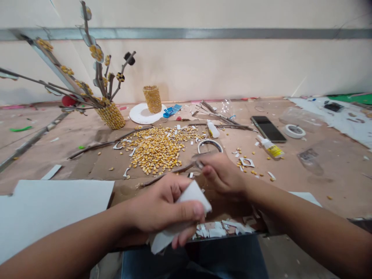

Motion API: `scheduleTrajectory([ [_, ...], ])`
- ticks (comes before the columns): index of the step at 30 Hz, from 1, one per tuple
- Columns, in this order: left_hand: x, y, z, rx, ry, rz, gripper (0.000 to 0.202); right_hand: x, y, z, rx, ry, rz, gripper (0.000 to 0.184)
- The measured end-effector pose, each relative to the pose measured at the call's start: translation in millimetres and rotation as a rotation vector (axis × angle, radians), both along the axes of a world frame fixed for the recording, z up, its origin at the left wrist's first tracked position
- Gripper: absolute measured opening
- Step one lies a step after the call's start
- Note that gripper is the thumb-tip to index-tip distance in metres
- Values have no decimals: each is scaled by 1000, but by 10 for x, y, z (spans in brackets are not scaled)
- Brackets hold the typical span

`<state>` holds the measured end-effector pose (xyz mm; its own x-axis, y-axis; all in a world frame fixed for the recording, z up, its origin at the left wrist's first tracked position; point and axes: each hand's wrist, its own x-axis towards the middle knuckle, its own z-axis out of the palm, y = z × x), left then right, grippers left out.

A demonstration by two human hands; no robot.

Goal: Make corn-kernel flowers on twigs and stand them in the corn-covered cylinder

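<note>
My left hand (171, 207) grips a folded or bent piece of white card (193, 195), thumb on top, over the table's front edge. My right hand (222, 172) is closed just beyond it. Something small and greyish shows at its fingertips, too blurred to name. A thin twig (157, 179) runs on the table up towards those fingers; whether they hold it is unclear. Behind the hands lies a heap of corn kernels (157, 151). A roll of tape (209, 146) is just past my right hand. White card scraps (216, 229) lie along the front edge.
At the back left, branches with kernel-covered discs stand in a kernel-covered pot (110, 114). Another kernel-covered container (152, 100) stands on a white disc (136, 114). Glue bottles (271, 147), a phone (267, 129) and white tape (294, 131) lie rightward. White card (58, 217) lies left.
</note>
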<state>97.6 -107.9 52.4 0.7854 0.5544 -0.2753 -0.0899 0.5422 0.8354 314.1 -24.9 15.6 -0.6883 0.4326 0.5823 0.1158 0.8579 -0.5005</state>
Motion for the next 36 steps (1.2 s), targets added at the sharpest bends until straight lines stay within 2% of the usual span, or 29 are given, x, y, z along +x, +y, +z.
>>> scheduleTrajectory([
  [2,-18,-23,31,-10,18,-46,46,67,60,13,-59,-6,-70,46],
  [5,-40,-5,47,25,103,-78,50,147,100,48,-96,22,-66,50],
  [7,-43,50,46,123,202,-109,48,169,103,72,-126,65,-69,52],
  [9,-33,129,42,370,360,-123,39,172,114,87,-142,120,-138,49],
  [11,-14,210,34,732,582,-122,31,164,147,88,-124,146,-270,42],
  [13,5,269,15,1004,785,-141,30,152,195,78,-95,140,-392,36],
  [15,18,295,-20,1151,892,-192,34,141,243,66,-78,121,-439,35],
  [18,23,297,-89,1319,866,-248,50,138,291,55,-67,92,-440,36],
  [20,21,306,-125,1429,808,-214,66,146,310,53,-61,72,-437,38],
  [21,19,318,-132,1469,803,-162,66,151,316,52,-61,66,-438,38],
  [24,11,383,-94,1492,915,86,41,168,334,51,-66,63,-441,37],
  [27,0,452,24,1399,1091,261,33,179,356,48,-71,57,-446,39],
  [29,-6,498,107,1336,1210,269,31,185,374,44,-69,48,-450,39],
  [31,-5,571,163,1317,1342,208,29,191,394,38,-65,35,-452,39],
  [33,11,698,178,1329,1455,138,27,197,412,30,-65,23,-451,38],
  [36,66,1003,140,1345,1520,121,28,205,429,17,-71,8,-443,37],
])
